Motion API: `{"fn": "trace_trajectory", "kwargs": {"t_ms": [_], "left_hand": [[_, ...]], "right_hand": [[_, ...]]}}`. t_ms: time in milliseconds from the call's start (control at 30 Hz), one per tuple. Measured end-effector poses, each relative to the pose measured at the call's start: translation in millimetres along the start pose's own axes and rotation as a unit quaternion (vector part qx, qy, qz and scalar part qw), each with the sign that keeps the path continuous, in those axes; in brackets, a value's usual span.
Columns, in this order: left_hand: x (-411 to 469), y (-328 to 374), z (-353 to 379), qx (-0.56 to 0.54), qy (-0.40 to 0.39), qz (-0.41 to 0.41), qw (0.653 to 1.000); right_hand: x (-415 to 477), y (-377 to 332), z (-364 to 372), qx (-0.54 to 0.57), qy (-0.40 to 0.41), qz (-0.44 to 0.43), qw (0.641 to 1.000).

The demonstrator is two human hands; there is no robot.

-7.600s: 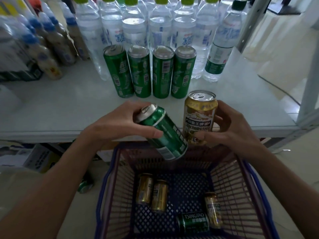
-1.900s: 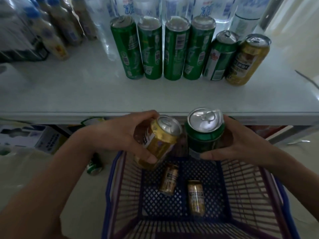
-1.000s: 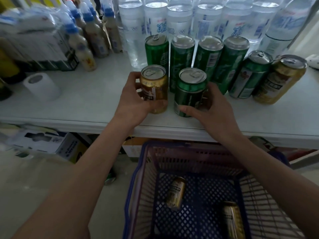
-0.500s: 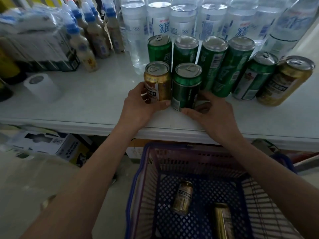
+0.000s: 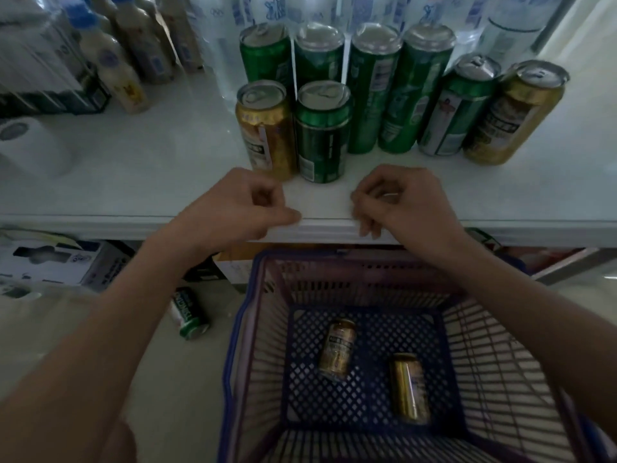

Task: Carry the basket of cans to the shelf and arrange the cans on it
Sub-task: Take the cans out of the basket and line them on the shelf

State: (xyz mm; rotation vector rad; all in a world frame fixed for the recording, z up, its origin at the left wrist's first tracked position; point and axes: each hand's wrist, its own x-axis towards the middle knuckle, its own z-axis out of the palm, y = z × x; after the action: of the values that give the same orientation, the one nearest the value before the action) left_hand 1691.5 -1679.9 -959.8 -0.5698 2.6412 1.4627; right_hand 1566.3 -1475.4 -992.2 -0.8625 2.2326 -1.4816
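A gold can (image 5: 267,128) and a green can (image 5: 322,135) stand upright side by side on the white shelf (image 5: 150,168), in front of a row of several green cans (image 5: 370,88). That row ends at the right with another gold can (image 5: 510,115). My left hand (image 5: 233,208) and my right hand (image 5: 404,205) hover over the shelf's front edge, just short of the two front cans. Their fingers are loosely curled and hold nothing. Below stands the blue basket (image 5: 233,345), where two gold cans (image 5: 337,349) (image 5: 409,387) lie on their sides.
Clear water bottles (image 5: 230,45) line the back of the shelf, with milky blue-capped bottles (image 5: 117,71) and a paper roll (image 5: 30,145) at the left. On the floor beside the basket lies a green can (image 5: 187,312). Boxes (image 5: 56,262) sit under the shelf.
Both hands have let go of the gold and green cans and drawn back toward the shelf's edge. The two cans stay standing in front of the row.
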Motion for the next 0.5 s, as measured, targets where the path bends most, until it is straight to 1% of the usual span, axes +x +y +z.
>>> {"fn": "trace_trajectory", "kwargs": {"t_ms": [67,133,167,233,267,300,367,400,467,500], "left_hand": [[-7,7,16,-0.003,-0.134,0.012,0.991],[-5,6,42,0.050,-0.250,-0.002,0.967],[-1,0,59,0.083,-0.301,-0.015,0.950],[8,-17,97,0.145,-0.382,-0.043,0.912],[13,-27,116,0.185,-0.401,-0.051,0.896],[16,-37,135,0.231,-0.403,-0.053,0.884],[20,-54,165,0.293,-0.372,-0.032,0.880],[21,-62,177,0.301,-0.356,-0.030,0.884],[28,-82,191,0.300,-0.330,-0.056,0.893],[34,-93,195,0.300,-0.314,-0.067,0.898]], "right_hand": [[-12,1,-11,0.014,-0.081,-0.001,0.997],[-24,7,-16,-0.002,-0.196,0.026,0.980],[-28,12,-14,-0.023,-0.264,0.053,0.963],[-35,31,-6,-0.074,-0.402,0.126,0.904],[-37,45,0,-0.108,-0.450,0.168,0.870],[-39,63,6,-0.150,-0.479,0.208,0.839],[-41,103,15,-0.240,-0.501,0.275,0.785],[-42,124,17,-0.275,-0.504,0.307,0.759],[-49,157,20,-0.316,-0.498,0.357,0.724],[-54,170,22,-0.330,-0.490,0.371,0.717]]}}
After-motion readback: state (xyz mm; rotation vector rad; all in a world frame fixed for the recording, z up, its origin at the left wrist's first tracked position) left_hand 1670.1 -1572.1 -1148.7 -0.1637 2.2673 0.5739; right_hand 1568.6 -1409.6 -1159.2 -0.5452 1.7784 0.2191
